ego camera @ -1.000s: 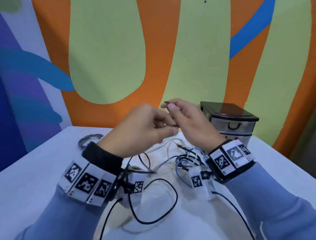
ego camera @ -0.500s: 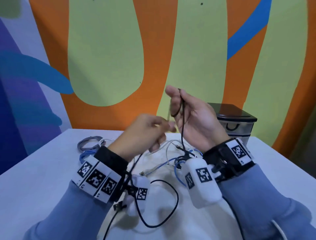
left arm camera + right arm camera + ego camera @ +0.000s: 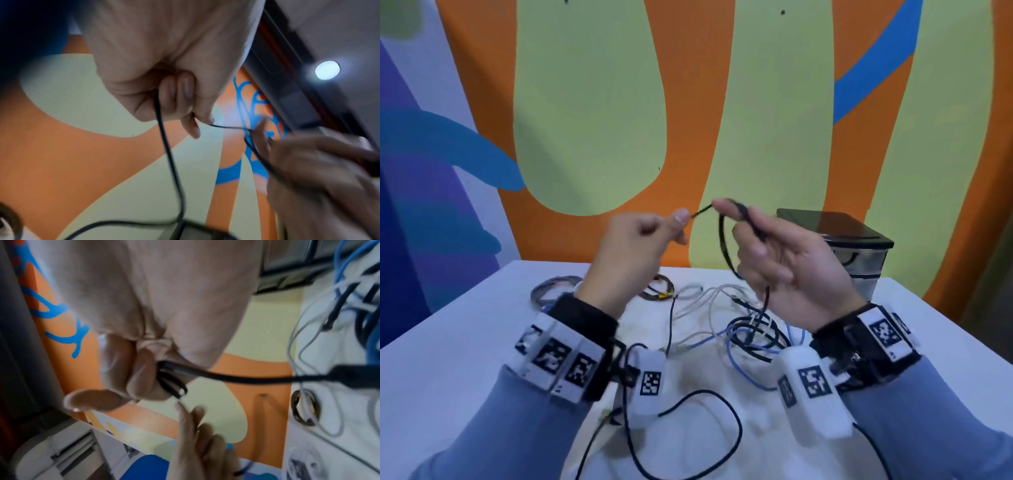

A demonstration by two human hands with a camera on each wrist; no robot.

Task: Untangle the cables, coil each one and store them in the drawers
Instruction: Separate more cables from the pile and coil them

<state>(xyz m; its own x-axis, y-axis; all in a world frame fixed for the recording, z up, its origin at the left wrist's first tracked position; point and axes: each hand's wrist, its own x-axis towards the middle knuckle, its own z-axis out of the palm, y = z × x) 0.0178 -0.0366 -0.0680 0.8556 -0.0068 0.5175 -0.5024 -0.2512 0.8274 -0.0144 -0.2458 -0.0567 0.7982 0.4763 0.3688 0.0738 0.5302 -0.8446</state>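
Both hands are raised above the table [image 3: 448, 359]. My right hand [image 3: 736, 219] pinches a small loop of a thin black cable [image 3: 723, 246] between thumb and forefinger, and the cable hangs down into the tangle [image 3: 750, 329]. My left hand [image 3: 681, 222] pinches the same cable just left of it, the short stretch between the hands drawn taut. In the left wrist view the black cable [image 3: 164, 138] runs out of the curled fingers [image 3: 176, 91]. In the right wrist view stacked black loops [image 3: 170, 382] sit against the thumb, and the plug end [image 3: 349, 376] trails right.
A small drawer unit [image 3: 852, 246] with a dark top stands at the back right, its drawers closed. A grey coiled cable [image 3: 554, 287] and a brown coil [image 3: 661, 287] lie at the back left. White, blue and black cables are tangled mid-table.
The hands have drawn apart: the left has slid leftward along the black cable, and the right has tilted, now holding a curved loop where a straight strand hung.
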